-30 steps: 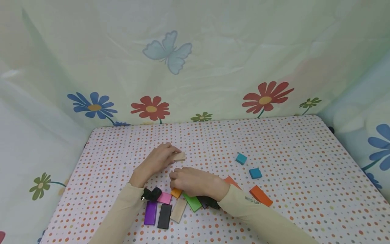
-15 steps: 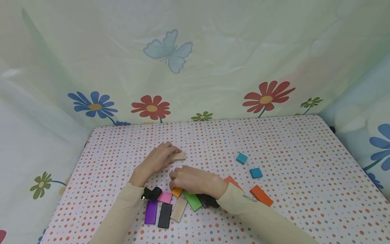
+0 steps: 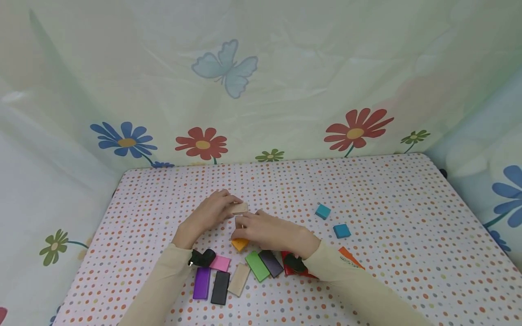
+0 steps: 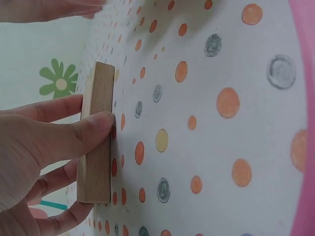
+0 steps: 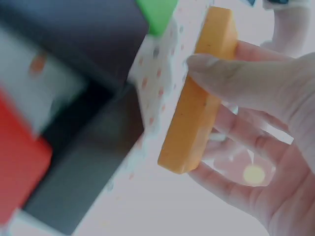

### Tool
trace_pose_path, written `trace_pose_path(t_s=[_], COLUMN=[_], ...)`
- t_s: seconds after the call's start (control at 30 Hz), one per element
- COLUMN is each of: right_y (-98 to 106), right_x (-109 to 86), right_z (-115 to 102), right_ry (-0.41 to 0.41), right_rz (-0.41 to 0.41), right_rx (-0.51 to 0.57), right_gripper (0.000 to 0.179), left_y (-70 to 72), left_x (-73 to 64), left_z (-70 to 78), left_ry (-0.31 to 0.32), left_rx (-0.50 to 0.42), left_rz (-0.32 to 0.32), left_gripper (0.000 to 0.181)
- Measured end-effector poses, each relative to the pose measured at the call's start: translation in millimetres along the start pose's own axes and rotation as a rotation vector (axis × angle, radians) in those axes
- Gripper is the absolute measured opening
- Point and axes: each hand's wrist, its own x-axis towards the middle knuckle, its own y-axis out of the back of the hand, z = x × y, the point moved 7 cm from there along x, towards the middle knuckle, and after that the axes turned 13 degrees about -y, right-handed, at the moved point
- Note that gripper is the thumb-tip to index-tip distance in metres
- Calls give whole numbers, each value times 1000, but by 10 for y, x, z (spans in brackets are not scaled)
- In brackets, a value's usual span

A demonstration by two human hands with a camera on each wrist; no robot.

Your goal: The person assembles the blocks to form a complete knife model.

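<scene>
My left hand holds a plain wooden block on the dotted tabletop, thumb on one face and fingers along the other side, as the left wrist view shows. Just to its right in the head view, my right hand grips an orange block between thumb and fingers. The orange block's near end shows below that hand in the head view, and in the right wrist view its long face is visible. Closest to the right hand on the near side lie a green block and a dark purple block.
Toward the near edge lie pink, purple, black and pale wooden blocks. A red block is partly under the right wrist. The right sleeve partly covers an orange-red block. Two blue blocks sit farther right.
My right hand has lifted away from the row, shifting forward and slightly right with the orange block. The green and dark purple blocks are now uncovered. My left hand stays in place.
</scene>
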Motion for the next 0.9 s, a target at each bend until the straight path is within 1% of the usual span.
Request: trace_pose_path(t_s=[0.17, 0.27, 0.33, 0.4, 0.5, 0.77, 0.9], right_y=[71, 108, 116, 110, 77, -25, -58], right_x=[-80, -107, -111, -106, -72, 53, 113], right_z=[299, 490, 619, 733, 866, 1003, 1011], right_ry=[-51, -59, -80, -114, -170, -248, -260], right_rz=[32, 70, 85, 83, 67, 27, 23], right_rx=[100, 161, 187, 211, 215, 164, 164], right_gripper=[36, 38, 38, 37, 37, 39, 39], left_y=[-3, -6, -11, -19, -28, -38, -37], left_x=[0, 1, 4, 6, 1, 5, -2], left_z=[-13, -20, -24, -27, -43, -51, -46], left_ry=[39, 49, 53, 56, 67, 79, 91], left_rx=[-29, -40, -45, -51, -62, -73, -75], left_rz=[-22, -25, -28, -33, -40, -50, -55], left_gripper=[35, 35, 35, 36, 36, 35, 36])
